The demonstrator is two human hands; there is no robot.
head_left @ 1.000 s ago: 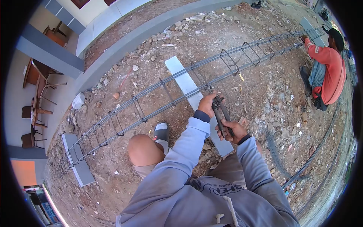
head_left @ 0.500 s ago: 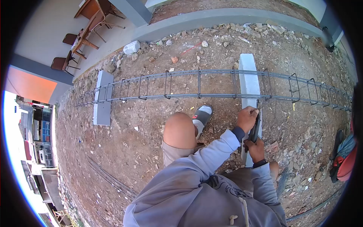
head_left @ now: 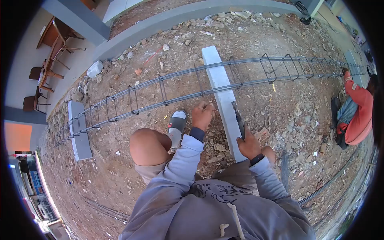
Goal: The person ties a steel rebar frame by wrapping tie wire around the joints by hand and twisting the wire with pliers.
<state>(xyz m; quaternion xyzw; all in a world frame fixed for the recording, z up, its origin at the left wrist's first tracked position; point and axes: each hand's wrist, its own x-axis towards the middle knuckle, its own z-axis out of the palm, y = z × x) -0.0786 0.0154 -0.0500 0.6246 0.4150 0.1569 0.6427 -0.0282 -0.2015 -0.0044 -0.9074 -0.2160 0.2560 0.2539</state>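
Rebar cage: long, slender assembly of bars and square stirrups (head_left: pixel 186 97); crosses the scene from left to far right on the far side of both hands, raised off the soil on blocks.
Middle support: pale grey block (head_left: pixel 227 110) under the cage, running from far to near between the person's two hands.
Left support: grey block (head_left: pixel 83 149) under the cage's left end.
Left hand: positioned (head_left: pixel 202 116) left of the middle support, on the near side of the cage and apart from its bars; fingers curled, thumb near the index finger. Whether a thin item is pinched there cannot be told.
Right hand: closed (head_left: pixel 249 145) around the handles of dark pliers; located at the near right of the middle support.
Pliers: head directed toward the cage, clear of its near bars; tool body (head_left: pixel 239 121) at the block's right edge. Jaw setting is too small to tell.
Co-worker: crouched at right in a red top (head_left: pixel 357 116), one hand (head_left: pixel 344 71) at the cage's right portion.
Ground stock: thin wire bundle (head_left: pixel 285 171) on the soil at near right; dark rods (head_left: pixel 329 182) lie farther right.
Footwear: grey slide sandal (head_left: pixel 176 122) over a sock, left of the middle support.
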